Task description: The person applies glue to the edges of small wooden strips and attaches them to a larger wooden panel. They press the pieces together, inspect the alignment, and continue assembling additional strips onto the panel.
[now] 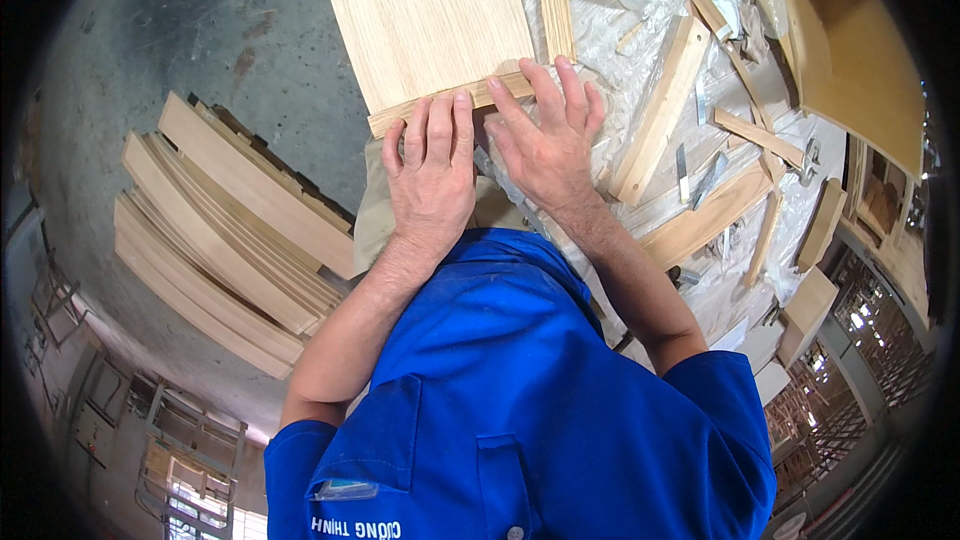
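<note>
A pale wood-grain panel (430,15) reaches away from my body, with a narrow wooden edge strip (385,122) along its near end. My left hand (432,165) lies on this strip with its fingers stretched out; the thumb cannot be made out. Just to its right, my right hand (548,145) has spread fingers, some touching the strip's right end and the others past the panel's corner. Neither hand is wrapped round anything. Beside the panel's right edge runs a separate long wooden strip (552,0).
Several curved wooden boards (225,230) are stacked on the grey floor (220,60) at left. To the right, plastic sheeting (610,30) lies under a wooden bar (662,105), offcuts (758,135), metal blades (683,175) and a clamp-like metal tool (810,160). A large tan board (865,80) stands far right.
</note>
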### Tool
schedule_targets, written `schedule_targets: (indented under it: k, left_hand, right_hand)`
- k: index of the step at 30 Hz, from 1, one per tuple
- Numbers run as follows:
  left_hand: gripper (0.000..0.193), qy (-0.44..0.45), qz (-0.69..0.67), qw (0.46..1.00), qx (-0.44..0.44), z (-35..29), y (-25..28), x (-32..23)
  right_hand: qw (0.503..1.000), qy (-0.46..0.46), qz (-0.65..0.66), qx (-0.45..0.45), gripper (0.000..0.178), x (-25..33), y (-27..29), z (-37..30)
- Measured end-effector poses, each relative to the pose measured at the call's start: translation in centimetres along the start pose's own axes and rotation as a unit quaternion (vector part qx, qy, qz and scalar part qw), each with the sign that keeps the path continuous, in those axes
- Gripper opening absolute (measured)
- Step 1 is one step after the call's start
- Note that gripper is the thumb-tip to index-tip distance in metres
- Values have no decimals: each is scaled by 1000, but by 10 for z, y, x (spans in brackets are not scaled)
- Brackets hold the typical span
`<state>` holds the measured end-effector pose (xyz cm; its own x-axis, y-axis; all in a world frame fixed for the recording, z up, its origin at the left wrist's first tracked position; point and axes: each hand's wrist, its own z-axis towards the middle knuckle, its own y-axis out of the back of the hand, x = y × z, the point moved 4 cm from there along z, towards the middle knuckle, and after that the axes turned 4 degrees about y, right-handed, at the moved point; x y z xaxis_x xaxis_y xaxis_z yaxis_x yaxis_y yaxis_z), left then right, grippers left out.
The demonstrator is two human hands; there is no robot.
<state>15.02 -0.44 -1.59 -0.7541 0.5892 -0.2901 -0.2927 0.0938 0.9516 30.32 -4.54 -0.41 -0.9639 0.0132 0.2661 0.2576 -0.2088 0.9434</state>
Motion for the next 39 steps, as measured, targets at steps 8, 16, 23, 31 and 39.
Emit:
schedule_targets:
  k: [8, 16, 23, 31, 39]
  left_hand:
    - [71, 1, -30, 999, -18, 6, 10, -2]
    - [73, -7, 44, 999, -22, 5, -1, -1]
    - [72, -17, 71, 997, -19, 9, 3, -7]
    - [72, -18, 80, 997, -15, 10, 3, -10]
    - [73, -21, 75, 997, -22, 3, 0, -5]
  right_hand:
    - [1000, 17, 0, 8, 59, 1, -4, -10]
    - [1000, -17, -13, 12, 56, -17, -1, -13]
    - [997, -56, -44, 1, 60, -41, 2, -20]
    - [998, -63, 3, -23, 61, -35, 15, -18]
    - [997, -55, -38, 25, 59, -21, 6, -12]
